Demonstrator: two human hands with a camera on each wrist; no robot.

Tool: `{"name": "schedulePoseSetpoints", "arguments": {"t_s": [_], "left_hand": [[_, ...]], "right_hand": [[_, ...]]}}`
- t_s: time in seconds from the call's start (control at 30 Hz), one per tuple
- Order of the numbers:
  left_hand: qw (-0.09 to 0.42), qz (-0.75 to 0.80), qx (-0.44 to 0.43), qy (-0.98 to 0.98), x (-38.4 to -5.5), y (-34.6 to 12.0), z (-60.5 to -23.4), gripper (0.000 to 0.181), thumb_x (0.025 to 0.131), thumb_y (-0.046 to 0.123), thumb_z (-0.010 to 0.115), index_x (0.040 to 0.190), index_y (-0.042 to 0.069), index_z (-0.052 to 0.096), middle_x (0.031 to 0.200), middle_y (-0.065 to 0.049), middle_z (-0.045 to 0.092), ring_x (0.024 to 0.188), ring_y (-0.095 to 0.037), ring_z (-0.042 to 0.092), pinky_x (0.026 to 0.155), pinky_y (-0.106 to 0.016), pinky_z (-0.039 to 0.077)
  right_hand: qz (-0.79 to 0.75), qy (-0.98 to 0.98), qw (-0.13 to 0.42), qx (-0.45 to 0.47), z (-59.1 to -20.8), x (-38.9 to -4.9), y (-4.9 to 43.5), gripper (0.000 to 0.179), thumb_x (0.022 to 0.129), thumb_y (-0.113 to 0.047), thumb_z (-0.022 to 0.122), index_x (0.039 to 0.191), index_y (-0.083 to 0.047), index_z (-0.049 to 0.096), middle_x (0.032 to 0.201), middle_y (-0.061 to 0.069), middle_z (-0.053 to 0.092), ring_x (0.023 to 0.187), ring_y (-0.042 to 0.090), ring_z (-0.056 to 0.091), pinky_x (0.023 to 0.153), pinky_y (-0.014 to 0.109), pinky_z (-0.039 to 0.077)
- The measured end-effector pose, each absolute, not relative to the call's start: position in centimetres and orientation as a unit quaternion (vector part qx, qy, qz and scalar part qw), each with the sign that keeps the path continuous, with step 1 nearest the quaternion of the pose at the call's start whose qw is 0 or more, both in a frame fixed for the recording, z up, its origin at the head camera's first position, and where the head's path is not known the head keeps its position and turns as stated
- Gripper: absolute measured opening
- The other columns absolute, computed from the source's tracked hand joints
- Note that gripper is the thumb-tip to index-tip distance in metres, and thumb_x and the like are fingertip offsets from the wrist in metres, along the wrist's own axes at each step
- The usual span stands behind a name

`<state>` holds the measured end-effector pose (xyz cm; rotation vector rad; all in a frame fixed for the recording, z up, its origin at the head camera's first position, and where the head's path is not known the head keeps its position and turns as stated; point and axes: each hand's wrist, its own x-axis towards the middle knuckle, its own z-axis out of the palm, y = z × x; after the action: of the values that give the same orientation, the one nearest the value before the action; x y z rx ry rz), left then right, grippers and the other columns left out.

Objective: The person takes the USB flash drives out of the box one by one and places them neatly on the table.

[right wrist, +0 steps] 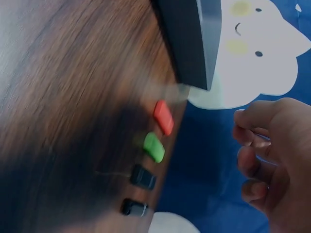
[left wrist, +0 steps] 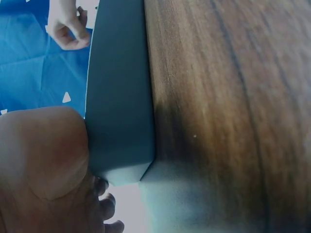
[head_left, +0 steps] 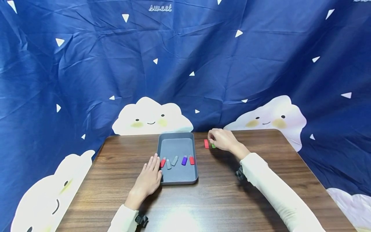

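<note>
My left hand (head_left: 149, 178) lies with straight fingers along the left wall of a grey tray (head_left: 178, 178), touching it. Inside sit several USB flash drives: a red one (head_left: 163, 162) by the left wall, two grey ones (head_left: 168, 164), a purple one (head_left: 184, 160) and another red one (head_left: 191, 160). Right of the tray, my right hand (head_left: 223, 140) hovers over the table, fingers loosely bent and holding nothing. Below it are a red USB flash drive (right wrist: 164, 117), a green one (right wrist: 154, 147) and two black ones (right wrist: 143, 177), which the hand hides in the head view.
The brown wooden table (head_left: 116, 180) ends just behind the tray and the row of drives. A blue curtain (head_left: 203, 58) with white clouds hangs behind it. Black wrist cameras (head_left: 240, 173) sit at both sleeves.
</note>
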<state>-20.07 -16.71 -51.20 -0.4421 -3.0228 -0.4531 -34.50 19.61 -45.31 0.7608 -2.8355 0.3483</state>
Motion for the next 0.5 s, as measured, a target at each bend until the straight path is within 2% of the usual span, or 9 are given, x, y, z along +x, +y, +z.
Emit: {"name": "schedulePoseSetpoints", "arguments": {"t_s": [0.5], "left_hand": [[0.042, -0.123, -0.147, -0.981, -20.1, -16.9, -51.6, 0.058, 0.110, 0.019, 0.049, 0.159, -0.010, 0.040, 0.171, -0.025, 0.033, 0.160, -0.043, 0.033, 0.128, -0.061, 0.033]], "right_hand": [[0.107, -0.938, 0.121, 0.307, -43.7, -33.0, 16.4, 0.004, 0.092, -0.021, 0.073, 0.089, -0.024, 0.071, 0.088, -0.009, 0.068, 0.071, 0.016, 0.065, 0.056, 0.037, 0.051]]}}
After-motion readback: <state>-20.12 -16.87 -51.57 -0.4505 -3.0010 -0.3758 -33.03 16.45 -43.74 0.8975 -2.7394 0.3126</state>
